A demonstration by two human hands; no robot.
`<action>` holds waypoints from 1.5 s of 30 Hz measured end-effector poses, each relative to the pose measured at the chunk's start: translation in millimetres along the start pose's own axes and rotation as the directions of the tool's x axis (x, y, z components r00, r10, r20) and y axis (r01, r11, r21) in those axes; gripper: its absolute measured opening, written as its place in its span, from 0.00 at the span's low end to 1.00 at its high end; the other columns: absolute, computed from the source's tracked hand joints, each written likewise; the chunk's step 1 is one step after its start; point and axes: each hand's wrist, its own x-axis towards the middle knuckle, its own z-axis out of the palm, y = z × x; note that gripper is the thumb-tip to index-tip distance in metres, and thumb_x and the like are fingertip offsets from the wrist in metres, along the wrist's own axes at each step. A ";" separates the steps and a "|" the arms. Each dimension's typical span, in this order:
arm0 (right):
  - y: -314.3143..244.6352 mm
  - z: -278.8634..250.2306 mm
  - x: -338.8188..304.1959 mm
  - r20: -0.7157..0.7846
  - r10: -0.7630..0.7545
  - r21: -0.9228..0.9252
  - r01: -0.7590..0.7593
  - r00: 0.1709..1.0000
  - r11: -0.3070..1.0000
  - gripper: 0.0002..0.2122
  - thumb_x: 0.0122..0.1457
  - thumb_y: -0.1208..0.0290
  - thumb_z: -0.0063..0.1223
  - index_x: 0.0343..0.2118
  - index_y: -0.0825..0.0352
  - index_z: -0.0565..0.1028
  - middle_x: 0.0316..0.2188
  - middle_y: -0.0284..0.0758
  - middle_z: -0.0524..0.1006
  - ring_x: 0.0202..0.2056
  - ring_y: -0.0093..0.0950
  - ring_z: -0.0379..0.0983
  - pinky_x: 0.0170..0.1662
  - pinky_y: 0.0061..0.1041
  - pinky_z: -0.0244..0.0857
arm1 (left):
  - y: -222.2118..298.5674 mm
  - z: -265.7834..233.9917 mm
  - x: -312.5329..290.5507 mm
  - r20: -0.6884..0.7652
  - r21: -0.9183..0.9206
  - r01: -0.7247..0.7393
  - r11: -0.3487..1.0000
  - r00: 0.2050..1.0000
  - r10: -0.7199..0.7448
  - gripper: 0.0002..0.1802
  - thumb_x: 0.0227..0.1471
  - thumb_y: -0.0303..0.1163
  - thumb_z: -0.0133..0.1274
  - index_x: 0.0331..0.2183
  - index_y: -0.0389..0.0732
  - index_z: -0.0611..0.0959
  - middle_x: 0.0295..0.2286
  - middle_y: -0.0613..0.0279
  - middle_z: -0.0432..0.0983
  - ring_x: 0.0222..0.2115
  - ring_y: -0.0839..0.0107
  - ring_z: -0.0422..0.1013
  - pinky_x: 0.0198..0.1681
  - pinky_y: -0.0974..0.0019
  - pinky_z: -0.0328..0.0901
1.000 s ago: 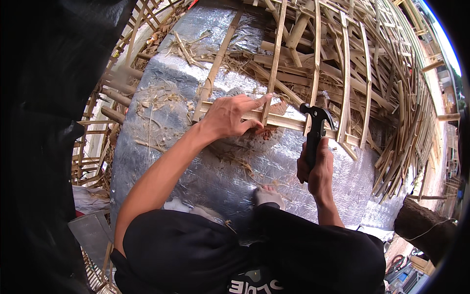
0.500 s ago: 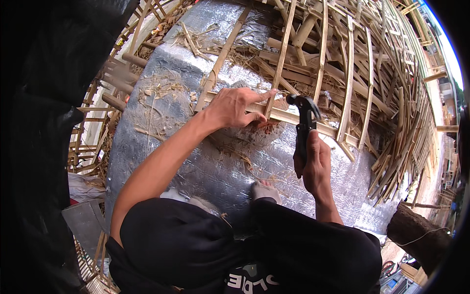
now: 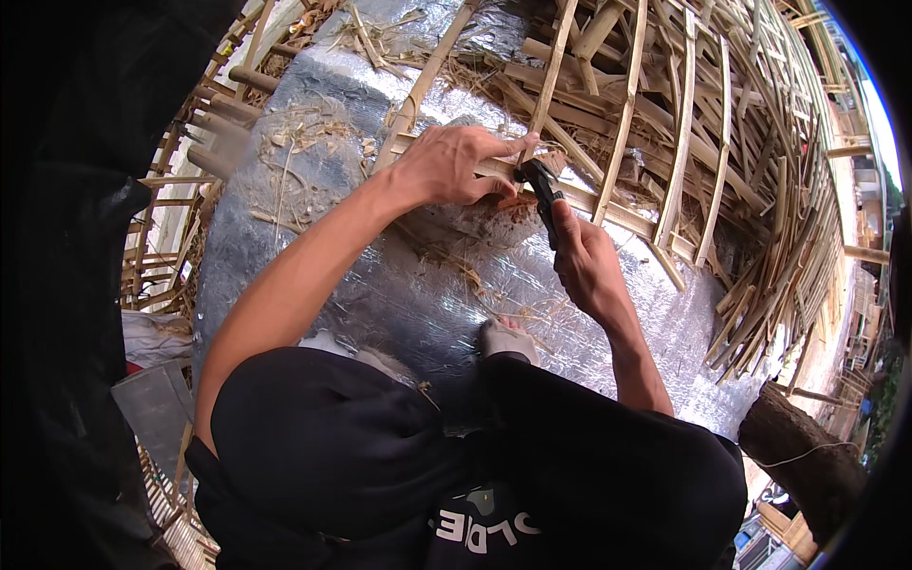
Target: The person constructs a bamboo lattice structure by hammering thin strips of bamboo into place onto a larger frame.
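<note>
We have the hammer (image 3: 544,195) right of our left hand (image 3: 448,166), foil (image 3: 589,356) beneath, bamboo pile (image 3: 736,176) behind, log (image 3: 798,451) at right.

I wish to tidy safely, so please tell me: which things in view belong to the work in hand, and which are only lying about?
In the work:
black hammer, in the right hand
bamboo lattice, partly under the left hand

Apparently lying about:
loose bamboo pile
straw scraps
grey panel, lower left
</note>
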 end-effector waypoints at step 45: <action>-36.5 0.2 -32.9 -0.232 -0.131 0.362 0.211 0.964 0.908 0.31 0.66 0.33 0.29 0.27 0.62 0.66 0.11 0.24 0.60 0.10 0.16 0.54 0.11 0.20 0.50 | -24.8 6.7 -17.1 0.232 0.162 0.098 0.982 0.963 -0.134 0.29 0.55 0.47 0.59 0.58 0.57 0.76 0.35 0.54 0.79 0.40 0.59 0.76 0.50 0.51 0.69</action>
